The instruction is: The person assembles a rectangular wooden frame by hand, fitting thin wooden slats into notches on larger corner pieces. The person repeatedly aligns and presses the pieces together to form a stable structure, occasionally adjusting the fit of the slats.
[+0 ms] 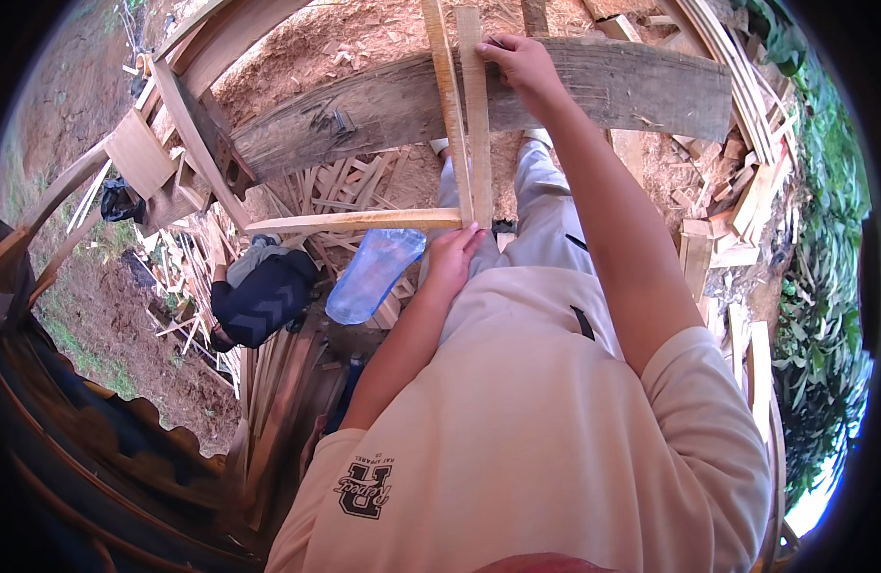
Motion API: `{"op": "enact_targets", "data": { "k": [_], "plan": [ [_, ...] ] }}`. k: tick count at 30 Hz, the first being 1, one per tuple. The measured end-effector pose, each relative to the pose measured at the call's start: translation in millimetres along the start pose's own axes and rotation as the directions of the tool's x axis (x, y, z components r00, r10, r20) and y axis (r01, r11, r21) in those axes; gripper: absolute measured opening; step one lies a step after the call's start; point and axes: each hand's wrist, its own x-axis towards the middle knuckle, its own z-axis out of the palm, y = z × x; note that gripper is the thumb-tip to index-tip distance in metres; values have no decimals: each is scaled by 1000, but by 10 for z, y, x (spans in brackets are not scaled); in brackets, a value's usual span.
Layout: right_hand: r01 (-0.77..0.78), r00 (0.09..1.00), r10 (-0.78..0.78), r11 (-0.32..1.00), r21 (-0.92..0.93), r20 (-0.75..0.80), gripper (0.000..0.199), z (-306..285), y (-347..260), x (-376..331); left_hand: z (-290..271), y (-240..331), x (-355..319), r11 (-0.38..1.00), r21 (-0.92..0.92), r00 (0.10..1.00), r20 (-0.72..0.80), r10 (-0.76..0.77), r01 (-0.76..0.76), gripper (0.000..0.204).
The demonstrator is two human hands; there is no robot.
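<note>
A flat light wooden strip (475, 124) runs away from my waist and across a weathered grey plank (364, 110). Right beside it stands a narrower strip (447, 105), its near end meeting a third strip (355, 222) that points left, making a corner. My left hand (452, 258) is closed at that corner, fingertips on the near ends of the wood. Over the plank, my right hand (524, 74) pinches a small thin dark object (496, 42) against the far part of the flat strip. Its kind is too small to make out.
A few metal nails (342, 122) lie on the plank. A bluish clear plastic sheet or bag (376, 275) hangs left of my left hand. Another person in a dark shirt (264, 298) bends low at the left. Wood offcuts (350, 181) cover the ground; leafy plants (827, 286) grow at right.
</note>
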Motion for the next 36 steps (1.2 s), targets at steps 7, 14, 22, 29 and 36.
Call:
{"op": "enact_targets", "data": {
  "k": [7,14,22,29,36],
  "plan": [
    [84,996,-86,995,-59,-16,34,-4,55,14,165,446,-130,968,-19,968,24,-250,251,37],
    [116,993,-116,993,9,17,31,-4,87,-17,213,568,-135,949,59,950,-58,-307,310,34],
    [165,986,-159,980,-115,57,31,-22,96,-3,206,580,-133,945,62,945,-83,-317,322,31],
    [153,985,-136,974,-165,105,37,-47,-21,-46,189,577,-131,941,54,940,-86,-330,335,37],
    [221,973,-200,946,-235,112,32,13,12,-49,190,596,-156,939,49,938,-87,-336,341,34]
  ]
}}
